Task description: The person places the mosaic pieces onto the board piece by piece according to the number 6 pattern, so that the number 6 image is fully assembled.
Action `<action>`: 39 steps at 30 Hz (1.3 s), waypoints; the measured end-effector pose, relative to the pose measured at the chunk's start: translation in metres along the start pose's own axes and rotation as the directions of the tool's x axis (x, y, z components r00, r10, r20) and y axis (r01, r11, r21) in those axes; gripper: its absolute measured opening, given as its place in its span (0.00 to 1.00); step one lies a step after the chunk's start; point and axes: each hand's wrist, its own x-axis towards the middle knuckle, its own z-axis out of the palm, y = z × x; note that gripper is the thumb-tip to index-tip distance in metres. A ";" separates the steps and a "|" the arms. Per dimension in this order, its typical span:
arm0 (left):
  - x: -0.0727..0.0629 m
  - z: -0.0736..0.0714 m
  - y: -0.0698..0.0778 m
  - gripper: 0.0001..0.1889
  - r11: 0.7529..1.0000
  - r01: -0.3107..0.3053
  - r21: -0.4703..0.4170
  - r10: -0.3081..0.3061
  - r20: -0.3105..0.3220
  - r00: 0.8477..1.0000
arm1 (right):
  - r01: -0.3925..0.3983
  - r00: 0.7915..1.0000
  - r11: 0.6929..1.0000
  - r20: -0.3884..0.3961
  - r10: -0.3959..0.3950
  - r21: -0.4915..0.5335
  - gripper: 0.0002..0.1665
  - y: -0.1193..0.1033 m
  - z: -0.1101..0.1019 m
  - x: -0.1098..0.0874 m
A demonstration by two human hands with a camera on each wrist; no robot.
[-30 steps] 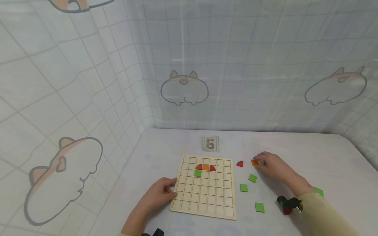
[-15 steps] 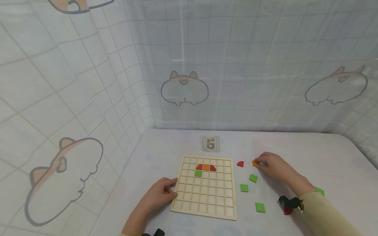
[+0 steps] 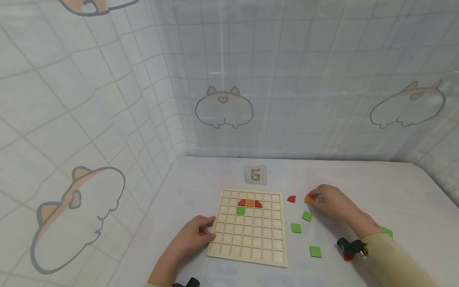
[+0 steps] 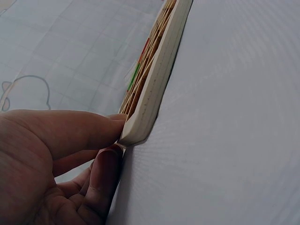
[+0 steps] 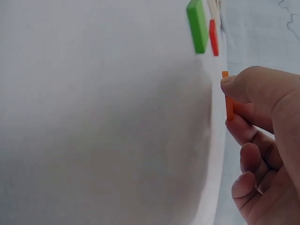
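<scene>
In the head view my right hand (image 3: 330, 201) pinches an orange tile (image 5: 228, 101) between thumb and index finger, with the other fingers curled behind. It is close over the table, right of a red quarter-circle tile (image 3: 292, 199). My left hand (image 3: 195, 235) holds the left edge of a pale wooden grid board (image 3: 247, 247), thumb and fingertip at its rim in the left wrist view. Near the board's top sit an orange square tile (image 3: 250, 203) with a red quarter-circle tile (image 3: 242, 203) on one side and another (image 3: 258, 204) on the other. Below the left one is a green square tile (image 3: 240, 210).
Loose green tiles (image 3: 296, 228) lie between the board and my right arm, and another green tile (image 3: 387, 232) shows past the sleeve. A red piece (image 3: 348, 256) is partly hidden under the black wrist strap. A small pattern card (image 3: 255, 174) lies behind the board.
The orange tile has turned and shifted slightly in my right fingers, and that hand stays at almost the same spot. The left hand and the board have not moved.
</scene>
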 end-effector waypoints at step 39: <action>0.001 0.001 -0.001 0.31 1.000 0.000 0.018 0.000 -0.013 1.000 | 0.221 0.975 0.973 0.012 -0.222 0.074 0.11 -0.097 0.026 0.009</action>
